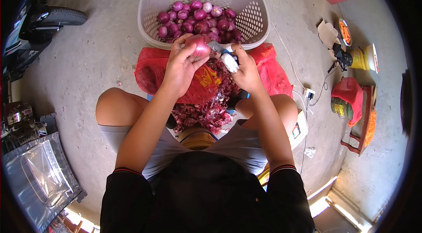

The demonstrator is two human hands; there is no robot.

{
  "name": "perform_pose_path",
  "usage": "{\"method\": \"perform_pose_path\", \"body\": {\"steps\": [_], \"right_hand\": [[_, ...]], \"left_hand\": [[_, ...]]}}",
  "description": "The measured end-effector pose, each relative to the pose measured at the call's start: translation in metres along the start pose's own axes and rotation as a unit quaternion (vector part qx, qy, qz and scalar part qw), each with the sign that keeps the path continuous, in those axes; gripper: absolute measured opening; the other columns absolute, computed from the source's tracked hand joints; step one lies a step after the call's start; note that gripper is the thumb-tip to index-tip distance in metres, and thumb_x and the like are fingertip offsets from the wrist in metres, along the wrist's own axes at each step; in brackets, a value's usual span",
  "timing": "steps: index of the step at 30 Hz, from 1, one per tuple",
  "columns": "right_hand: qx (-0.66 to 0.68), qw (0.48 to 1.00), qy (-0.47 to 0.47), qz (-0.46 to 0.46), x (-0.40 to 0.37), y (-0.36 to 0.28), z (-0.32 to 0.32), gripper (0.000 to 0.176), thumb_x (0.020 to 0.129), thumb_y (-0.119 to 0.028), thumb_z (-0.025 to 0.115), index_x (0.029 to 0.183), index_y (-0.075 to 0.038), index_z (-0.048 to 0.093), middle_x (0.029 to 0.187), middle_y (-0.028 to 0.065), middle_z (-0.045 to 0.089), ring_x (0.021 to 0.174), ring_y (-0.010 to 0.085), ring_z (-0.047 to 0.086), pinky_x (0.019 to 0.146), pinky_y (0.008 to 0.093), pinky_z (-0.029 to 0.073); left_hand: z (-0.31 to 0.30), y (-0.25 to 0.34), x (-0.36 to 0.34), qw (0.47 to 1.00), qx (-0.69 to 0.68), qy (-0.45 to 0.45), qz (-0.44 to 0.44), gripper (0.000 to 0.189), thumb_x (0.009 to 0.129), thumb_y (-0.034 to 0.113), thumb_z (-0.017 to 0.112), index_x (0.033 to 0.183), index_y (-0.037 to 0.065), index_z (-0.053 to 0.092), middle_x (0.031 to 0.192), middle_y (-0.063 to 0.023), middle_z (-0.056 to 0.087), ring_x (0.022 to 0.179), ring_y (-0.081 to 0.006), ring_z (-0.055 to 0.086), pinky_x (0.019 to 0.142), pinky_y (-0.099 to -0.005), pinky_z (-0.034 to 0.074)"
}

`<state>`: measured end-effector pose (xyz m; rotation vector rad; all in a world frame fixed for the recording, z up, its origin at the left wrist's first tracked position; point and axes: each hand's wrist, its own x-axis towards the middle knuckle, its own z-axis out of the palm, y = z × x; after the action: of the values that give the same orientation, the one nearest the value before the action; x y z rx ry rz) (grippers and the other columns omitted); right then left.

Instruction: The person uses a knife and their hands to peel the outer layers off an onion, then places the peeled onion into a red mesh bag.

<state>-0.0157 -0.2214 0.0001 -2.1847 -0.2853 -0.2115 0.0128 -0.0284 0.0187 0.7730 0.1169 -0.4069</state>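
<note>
My left hand [181,67] is closed around a red onion [198,46], shiny and purple-pink. In my right hand [244,69] is a small knife [214,46], its short grey blade pointing left at the onion's right side. Blue and white wrapping shows around its handle. Just beyond both hands stands a grey plastic basket [147,15] with many red onions [200,14] in it. Below my hands, a red mesh sack [151,68] and a heap of loose onion skins [202,112] lie between my legs.
A power strip [309,93] with cords lies right of my knee. Along the right wall are a yellow bucket [359,58], a bowl of orange pieces [345,32] and a wooden stool [361,145]. At the left stands a motorbike wheel [66,16]. The floor [105,52] is concrete.
</note>
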Motion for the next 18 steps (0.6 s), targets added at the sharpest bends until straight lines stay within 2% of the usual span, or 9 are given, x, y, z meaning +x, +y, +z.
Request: {"method": "perform_pose_path", "body": {"steps": [4, 7, 10, 11, 12, 14, 18], "right_hand": [[0.019, 0.999, 0.028, 0.02, -0.002, -0.003, 0.002, 0.037, 0.078, -0.008, 0.06, 0.112, -0.006, 0.043, 0.087, 0.0191, 0.062, 0.085, 0.0395, 0.062, 0.068, 0.0447, 0.048], [0.051, 0.998, 0.036, 0.022, -0.001, -0.003, 0.005, 0.04, 0.077, -0.018, 0.066, 0.108, -0.005, 0.044, 0.08, 0.0176, 0.063, 0.077, 0.0376, 0.063, 0.063, 0.0437, 0.048], [-0.062, 0.998, -0.011, 0.028, -0.001, -0.019, -0.002, 0.049, 0.073, -0.031, 0.073, 0.106, -0.005, 0.045, 0.068, 0.0149, 0.061, 0.065, 0.0359, 0.063, 0.055, 0.0428, 0.047], [-0.064, 0.998, -0.001, 0.014, -0.001, -0.012, 0.003, 0.058, 0.068, -0.044, 0.075, 0.101, -0.006, 0.047, 0.059, 0.0125, 0.058, 0.056, 0.0341, 0.062, 0.049, 0.0424, 0.046], [-0.091, 0.996, -0.007, 0.01, -0.001, -0.014, 0.003, 0.057, 0.069, -0.044, 0.075, 0.1, -0.006, 0.047, 0.059, 0.0126, 0.058, 0.057, 0.0339, 0.062, 0.05, 0.0418, 0.046], [-0.145, 0.989, -0.017, 0.004, 0.0, -0.02, 0.005, 0.055, 0.07, -0.044, 0.075, 0.097, -0.005, 0.047, 0.061, 0.0126, 0.057, 0.06, 0.0334, 0.062, 0.052, 0.0406, 0.047], [-0.216, 0.976, 0.005, 0.009, 0.002, -0.024, 0.016, 0.052, 0.072, -0.047, 0.07, 0.093, -0.005, 0.05, 0.06, 0.0146, 0.058, 0.058, 0.0345, 0.061, 0.05, 0.0427, 0.047]], "left_hand": [[-0.003, -0.002, 0.002, 1.0, 0.004, -0.02, -0.018, 0.036, 0.088, 0.017, 0.058, 0.117, 0.01, 0.039, 0.115, -0.0087, 0.052, 0.106, -0.0209, 0.055, 0.095, -0.0407, 0.046], [-0.006, -0.007, 0.002, 0.999, -0.003, -0.015, -0.031, 0.031, 0.089, 0.018, 0.058, 0.113, 0.01, 0.039, 0.114, -0.0082, 0.053, 0.105, -0.0215, 0.056, 0.095, -0.0407, 0.046], [-0.001, -0.005, 0.0, 0.999, -0.022, -0.013, -0.045, 0.028, 0.09, 0.019, 0.057, 0.111, 0.01, 0.039, 0.115, -0.0079, 0.054, 0.105, -0.0219, 0.056, 0.094, -0.0406, 0.047], [0.004, -0.004, -0.003, 0.999, -0.021, -0.014, -0.048, 0.029, 0.091, 0.021, 0.056, 0.111, 0.01, 0.039, 0.115, -0.0079, 0.054, 0.105, -0.0216, 0.056, 0.093, -0.0405, 0.047], [0.008, -0.002, -0.004, 0.998, -0.02, -0.015, -0.05, 0.029, 0.092, 0.023, 0.055, 0.111, 0.009, 0.038, 0.115, -0.0078, 0.054, 0.105, -0.0213, 0.056, 0.093, -0.0403, 0.047], [0.001, -0.01, -0.002, 0.997, -0.022, -0.033, -0.063, 0.028, 0.095, 0.032, 0.047, 0.11, 0.008, 0.047, 0.111, -0.0072, 0.057, 0.104, -0.0193, 0.056, 0.092, -0.0374, 0.045], [-0.002, -0.018, 0.0, 0.987, -0.095, -0.055, -0.117, 0.041, 0.097, 0.043, 0.039, 0.11, 0.006, 0.053, 0.11, -0.0056, 0.057, 0.103, -0.0175, 0.054, 0.094, -0.0343, 0.041]]}}
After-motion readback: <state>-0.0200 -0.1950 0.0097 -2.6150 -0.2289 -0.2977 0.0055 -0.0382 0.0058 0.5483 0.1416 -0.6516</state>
